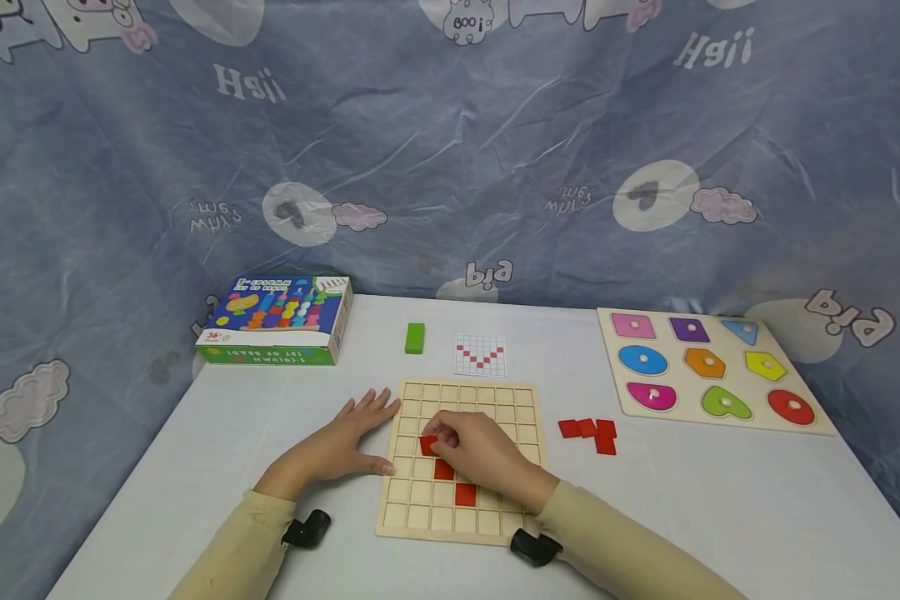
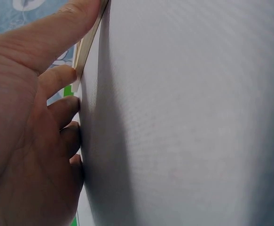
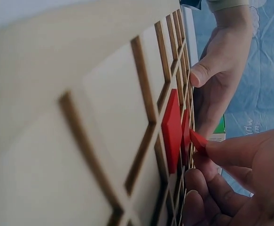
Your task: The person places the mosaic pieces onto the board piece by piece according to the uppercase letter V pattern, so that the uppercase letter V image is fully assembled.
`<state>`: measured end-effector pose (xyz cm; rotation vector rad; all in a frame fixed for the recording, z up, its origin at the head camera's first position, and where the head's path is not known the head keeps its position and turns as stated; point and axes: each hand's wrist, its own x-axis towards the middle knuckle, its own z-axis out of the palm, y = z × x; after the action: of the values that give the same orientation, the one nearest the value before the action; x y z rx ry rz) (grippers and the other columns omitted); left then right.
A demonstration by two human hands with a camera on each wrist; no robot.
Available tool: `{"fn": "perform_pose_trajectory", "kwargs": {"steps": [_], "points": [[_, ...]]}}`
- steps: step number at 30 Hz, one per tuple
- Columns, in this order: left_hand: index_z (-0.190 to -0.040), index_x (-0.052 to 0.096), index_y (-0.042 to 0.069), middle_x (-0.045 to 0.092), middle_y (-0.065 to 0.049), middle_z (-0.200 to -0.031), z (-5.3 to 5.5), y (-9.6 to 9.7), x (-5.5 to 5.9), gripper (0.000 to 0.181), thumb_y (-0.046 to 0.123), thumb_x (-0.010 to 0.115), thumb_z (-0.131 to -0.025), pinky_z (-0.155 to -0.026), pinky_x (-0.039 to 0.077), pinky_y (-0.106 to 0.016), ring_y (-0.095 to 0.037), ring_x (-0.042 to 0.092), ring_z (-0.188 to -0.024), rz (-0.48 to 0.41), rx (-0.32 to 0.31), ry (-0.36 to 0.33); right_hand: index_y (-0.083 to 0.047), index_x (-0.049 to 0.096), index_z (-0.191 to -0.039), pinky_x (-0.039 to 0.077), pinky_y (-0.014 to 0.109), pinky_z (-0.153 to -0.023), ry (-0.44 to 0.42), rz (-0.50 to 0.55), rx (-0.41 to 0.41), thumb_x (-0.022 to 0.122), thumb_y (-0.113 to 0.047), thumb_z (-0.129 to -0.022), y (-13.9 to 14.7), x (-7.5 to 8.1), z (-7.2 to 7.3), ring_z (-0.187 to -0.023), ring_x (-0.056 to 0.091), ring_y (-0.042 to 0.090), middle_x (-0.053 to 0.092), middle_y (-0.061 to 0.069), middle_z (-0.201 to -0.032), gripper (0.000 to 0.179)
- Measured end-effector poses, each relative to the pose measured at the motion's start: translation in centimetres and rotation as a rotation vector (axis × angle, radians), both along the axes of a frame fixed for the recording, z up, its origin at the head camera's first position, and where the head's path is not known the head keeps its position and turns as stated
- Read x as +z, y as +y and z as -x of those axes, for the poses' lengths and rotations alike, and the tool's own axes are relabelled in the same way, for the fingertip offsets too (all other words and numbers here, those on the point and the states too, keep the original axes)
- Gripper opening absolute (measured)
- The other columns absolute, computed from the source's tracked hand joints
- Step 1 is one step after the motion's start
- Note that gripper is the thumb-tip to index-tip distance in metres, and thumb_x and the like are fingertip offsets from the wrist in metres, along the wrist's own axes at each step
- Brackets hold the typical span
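A square wooden grid board (image 1: 416,518) lies in the middle of the white table. Two red square tiles sit in its cells, the nearer tile (image 1: 466,495) and another (image 1: 444,470) up and to the left of it. My right hand (image 1: 480,450) pinches a third red tile (image 3: 199,141) between thumb and fingers, tilted over a cell further up and left. Spread out flat, my left hand (image 1: 348,437) rests at the board's left edge, its thumb (image 2: 75,23) touching the rim. Several loose red tiles (image 1: 606,430) lie right of the board.
Behind the board are a small card (image 1: 481,356) with a red V pattern and a green block (image 1: 415,338). A boxed bead toy (image 1: 273,321) stands at the back left. On the right lies a shape puzzle board (image 1: 675,379) with knobbed pieces.
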<state>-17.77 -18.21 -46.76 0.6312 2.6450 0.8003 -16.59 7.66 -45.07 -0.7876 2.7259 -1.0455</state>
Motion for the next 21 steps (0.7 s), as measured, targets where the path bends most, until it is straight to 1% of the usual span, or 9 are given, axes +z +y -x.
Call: {"fn": "perform_pose_trajectory", "kwargs": {"steps": [4, 9, 13, 16, 21], "points": [[-0.16, 0.034, 0.015, 0.018, -0.009, -0.169, -0.03, -0.07, 0.04, 0.102, 0.051, 0.083, -0.078, -0.126, 0.002, -0.054, -0.033, 0.005, -0.157, -0.002, -0.008, 0.005, -0.02, 0.073, -0.104, 0.048, 0.021, -0.065, 0.009, -0.009, 0.007, 0.071, -0.015, -0.095, -0.33, -0.13, 0.12, -0.069, 0.053, 0.003, 0.059, -0.016, -0.076, 0.01], [-0.16, 0.035, 0.015, 0.018, -0.01, -0.169, -0.05, -0.09, 0.14, 0.101, 0.05, 0.083, -0.078, -0.126, 0.002, -0.054, -0.033, 0.005, -0.156, -0.008, -0.013, 0.007, -0.018, 0.072, -0.104, 0.049, 0.021, -0.064, 0.0, 0.005, 0.026, 0.072, -0.013, -0.094, -0.58, -0.16, 0.16, -0.07, 0.055, 0.003, 0.06, -0.014, -0.078, 0.012], [-0.16, 0.035, 0.014, 0.018, -0.011, -0.169, -0.02, -0.14, 0.12, 0.102, 0.051, 0.083, -0.078, -0.126, 0.002, -0.055, -0.034, 0.005, -0.156, -0.008, -0.018, 0.013, -0.019, 0.071, -0.103, 0.048, 0.022, -0.066, -0.007, -0.011, 0.025, 0.073, -0.014, -0.093, -0.74, -0.05, 0.2, -0.072, 0.055, 0.005, 0.059, -0.013, -0.08, 0.011], [-0.16, 0.034, 0.014, 0.018, -0.012, -0.169, 0.0, -0.2, 0.07, 0.102, 0.05, 0.083, -0.078, -0.125, 0.002, -0.055, -0.034, 0.005, -0.156, -0.01, -0.02, 0.014, -0.019, 0.07, -0.101, 0.048, 0.022, -0.065, -0.003, -0.024, 0.026, 0.075, -0.013, -0.092, -0.85, 0.08, 0.25, -0.074, 0.054, 0.006, 0.06, -0.01, -0.084, 0.012], [-0.16, 0.034, 0.014, 0.017, -0.011, -0.169, 0.08, -0.27, -0.12, 0.102, 0.051, 0.083, -0.078, -0.125, 0.002, -0.055, -0.034, 0.005, -0.156, -0.011, -0.022, 0.015, -0.015, 0.07, -0.1, 0.046, 0.022, -0.062, 0.011, -0.032, 0.024, 0.076, -0.009, -0.089, -0.95, 0.12, 0.31, -0.073, 0.052, 0.006, 0.059, -0.004, -0.089, 0.014]]}}
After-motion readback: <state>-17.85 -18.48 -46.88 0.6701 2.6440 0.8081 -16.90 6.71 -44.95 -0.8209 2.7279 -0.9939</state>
